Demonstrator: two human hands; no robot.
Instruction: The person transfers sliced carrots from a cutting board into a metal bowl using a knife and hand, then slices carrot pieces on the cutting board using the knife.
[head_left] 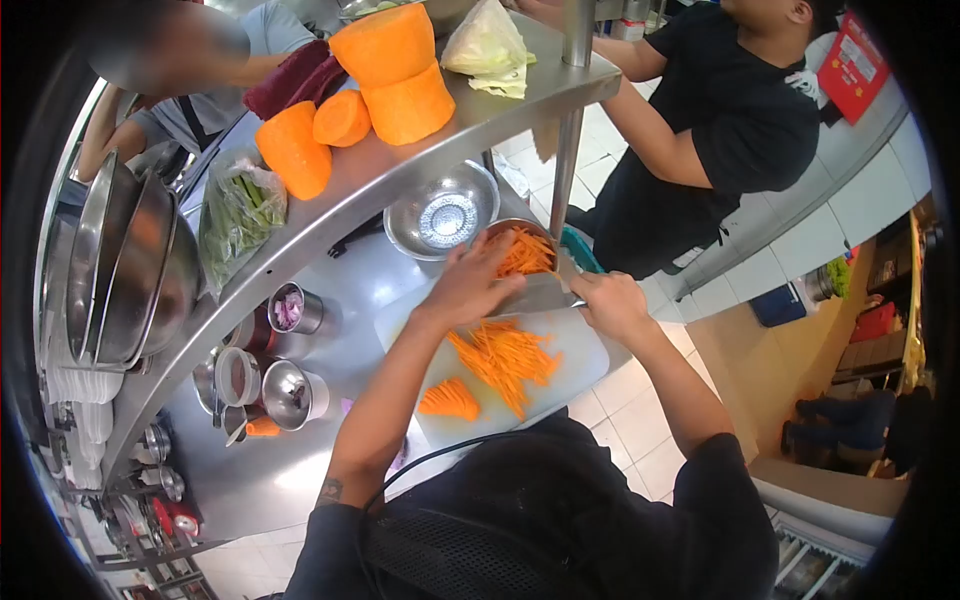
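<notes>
My right hand grips the handle of a broad-bladed knife, its blade flat above the cutting board. My left hand is open, fingers stretched over the blade's far side and touching the orange carrot strips at a metal bowl. Whether some strips rest on the blade or all lie in the bowl, I cannot tell. A loose pile of carrot strips lies on the board below the knife. Overlapping carrot slices sit nearer to me, at the pile's left.
Beyond the board stands a steel bowl. A metal cup of chopped onion and several small containers are on the left. The overhead shelf carries carrot chunks, cabbage and bagged green beans. Two people stand nearby.
</notes>
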